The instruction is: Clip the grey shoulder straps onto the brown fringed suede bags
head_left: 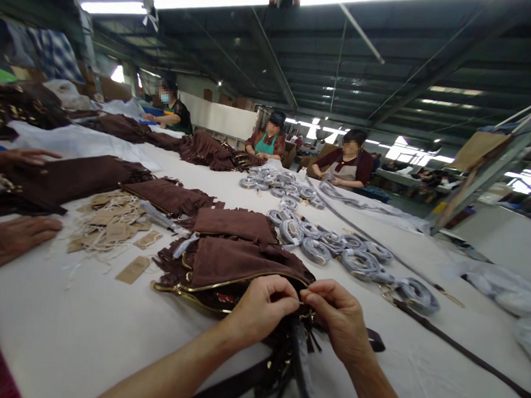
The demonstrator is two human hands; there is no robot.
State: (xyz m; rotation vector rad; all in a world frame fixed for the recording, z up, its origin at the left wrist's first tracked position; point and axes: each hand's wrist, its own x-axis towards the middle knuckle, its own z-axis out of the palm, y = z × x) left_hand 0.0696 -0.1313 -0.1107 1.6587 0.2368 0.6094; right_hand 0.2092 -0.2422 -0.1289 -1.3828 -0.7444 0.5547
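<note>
A brown fringed handbag lies before me, its gold zipper undone and the opening gaping towards me. Over the right end of that opening, my left hand is closed in a pinch. Close beside it my right hand pinches too, thumb against forefinger. A small pale bit shows between the fingertips, too small to name. Below the hands hang a plastic-wrapped handle and a dark strap. Another brown bag lies just behind this one.
Brown paper tags with white strings are heaped on the left, a loose tag nearer me. Coiled plastic-wrapped straps spread to the right. A co-worker's hands reach in at left beside a brown bag. Several people sit across the table.
</note>
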